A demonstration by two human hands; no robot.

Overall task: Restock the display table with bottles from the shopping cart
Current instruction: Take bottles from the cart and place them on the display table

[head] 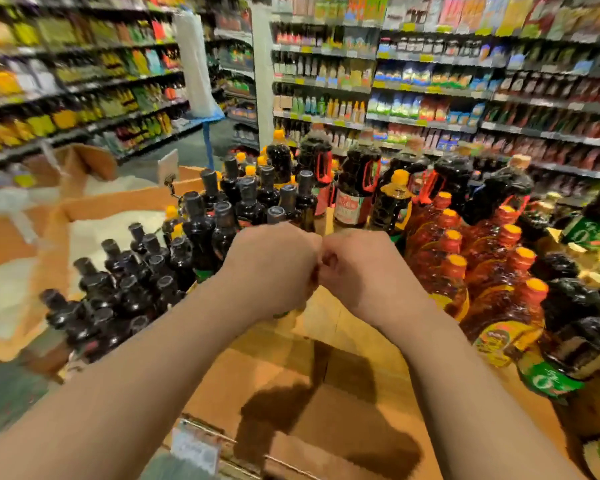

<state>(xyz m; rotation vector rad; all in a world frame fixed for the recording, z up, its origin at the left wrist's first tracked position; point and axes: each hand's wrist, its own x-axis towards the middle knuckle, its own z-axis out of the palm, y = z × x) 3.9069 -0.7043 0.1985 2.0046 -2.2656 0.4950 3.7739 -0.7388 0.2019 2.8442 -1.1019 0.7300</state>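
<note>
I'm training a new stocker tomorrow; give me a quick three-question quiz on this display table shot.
1. True or false: the left hand and right hand meet above the cardboard table top.
2. Which side of the hands holds the amber bottles with orange caps? A) left B) right
3. What cap colour have the small dark bottles on the left?

Key: 1 true; 2 B; 3 black.

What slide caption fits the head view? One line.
Both hands, left hand and right hand, meet over the cardboard-topped display table among bottles.
</note>
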